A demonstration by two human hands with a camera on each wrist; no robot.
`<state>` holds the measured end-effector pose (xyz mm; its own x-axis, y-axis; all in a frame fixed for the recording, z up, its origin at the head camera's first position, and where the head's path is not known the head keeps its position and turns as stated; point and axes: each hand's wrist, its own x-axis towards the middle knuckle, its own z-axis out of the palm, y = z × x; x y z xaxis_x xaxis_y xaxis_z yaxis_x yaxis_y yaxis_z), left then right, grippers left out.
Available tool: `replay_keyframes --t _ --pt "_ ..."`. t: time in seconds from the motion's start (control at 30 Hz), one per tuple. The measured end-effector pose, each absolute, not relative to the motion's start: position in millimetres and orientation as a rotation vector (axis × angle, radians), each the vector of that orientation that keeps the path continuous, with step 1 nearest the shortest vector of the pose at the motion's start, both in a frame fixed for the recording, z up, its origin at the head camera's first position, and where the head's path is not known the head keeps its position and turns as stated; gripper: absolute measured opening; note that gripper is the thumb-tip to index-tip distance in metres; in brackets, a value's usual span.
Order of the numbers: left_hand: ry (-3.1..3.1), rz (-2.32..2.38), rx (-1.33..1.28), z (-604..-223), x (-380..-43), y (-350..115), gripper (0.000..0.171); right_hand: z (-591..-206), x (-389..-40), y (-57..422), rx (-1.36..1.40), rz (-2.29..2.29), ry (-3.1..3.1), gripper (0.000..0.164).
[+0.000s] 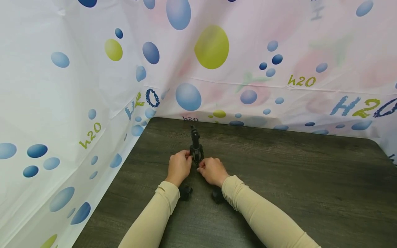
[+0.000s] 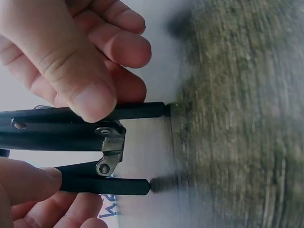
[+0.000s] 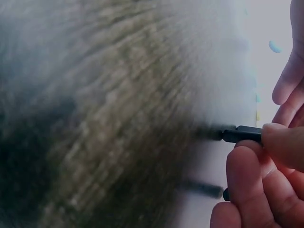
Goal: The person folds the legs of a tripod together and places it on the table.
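A small black tripod (image 1: pixel 195 146) points upward near the back left of the table, its narrow top toward the wall. My left hand (image 1: pixel 180 167) pinches it low on the left side. On the right, my right hand (image 1: pixel 213 171) pinches a leg between thumb and curled fingers. The left wrist view shows two black legs (image 2: pixel 130 186), partly spread, with a metal hinge bracket (image 2: pixel 112 149) between them. In the right wrist view, a leg end (image 3: pixel 242 135) shows beyond the fingertips. Whether the feet touch the table, I cannot tell.
The dark wood-grain table (image 1: pixel 294 186) meets a white curtain (image 1: pixel 242 31) printed with blue and green bubbles, behind and on the left. Beneath my wrists sit black shapes, one left (image 1: pixel 186 193) and one right (image 1: pixel 217 195).
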<state>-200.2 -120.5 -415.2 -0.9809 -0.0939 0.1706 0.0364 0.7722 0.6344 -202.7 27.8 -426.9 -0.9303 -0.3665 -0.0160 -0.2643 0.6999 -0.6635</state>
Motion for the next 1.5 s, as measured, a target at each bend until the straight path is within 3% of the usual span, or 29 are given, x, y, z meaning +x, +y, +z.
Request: replay_keyframes --t 0.47,0.7,1.1,1.5 --pt "-2.789 -1.011 0.027 -418.0 -202.5 -121.3 0.021 -430.8 -199.4 25.3 -0.507 -1.057 2.762 0.010" --pt "-2.747 -1.036 -0.020 -417.5 -199.5 -125.2 0.022 -436.4 -197.5 35.0 -0.458 -1.157 2.713 0.019" --pt "-2.455 -1.260 -0.207 -368.9 -185.4 -131.5 0.030 -433.9 -208.9 50.3 -0.352 -1.194 2.799 0.025" --pt "-2.396 -1.195 -0.282 -344.2 -187.7 -116.3 0.050 -433.4 -212.8 45.7 -0.338 -1.233 2.802 0.033"
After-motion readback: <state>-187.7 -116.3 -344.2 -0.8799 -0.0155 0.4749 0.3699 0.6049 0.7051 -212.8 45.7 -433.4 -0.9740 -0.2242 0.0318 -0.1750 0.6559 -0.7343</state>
